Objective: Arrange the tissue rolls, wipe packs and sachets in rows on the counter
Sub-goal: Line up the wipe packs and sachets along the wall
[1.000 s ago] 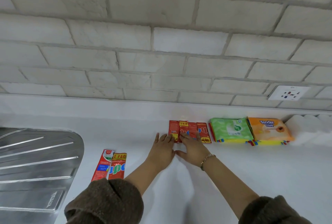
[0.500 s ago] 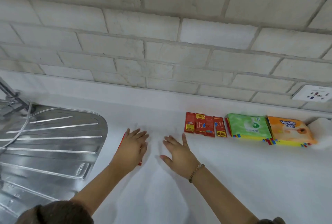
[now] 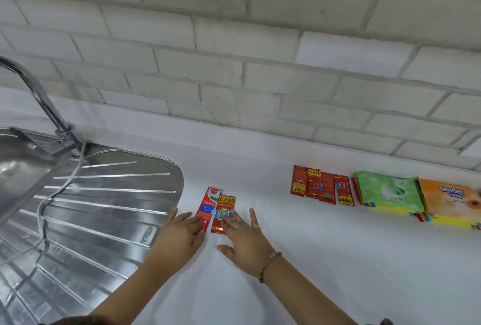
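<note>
Covering two sachets' (image 3: 226, 203) ends (hands (image 3: 179, 233) (image 3: 246, 238) flat)

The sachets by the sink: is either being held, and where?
Neither is gripped. The left hand touches the red-and-blue sachet at its lower end with straight fingers; the right hand touches the red-and-yellow sachet likewise.

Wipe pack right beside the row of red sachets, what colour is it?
The wipe pack is green, clearest in the head view.
</note>
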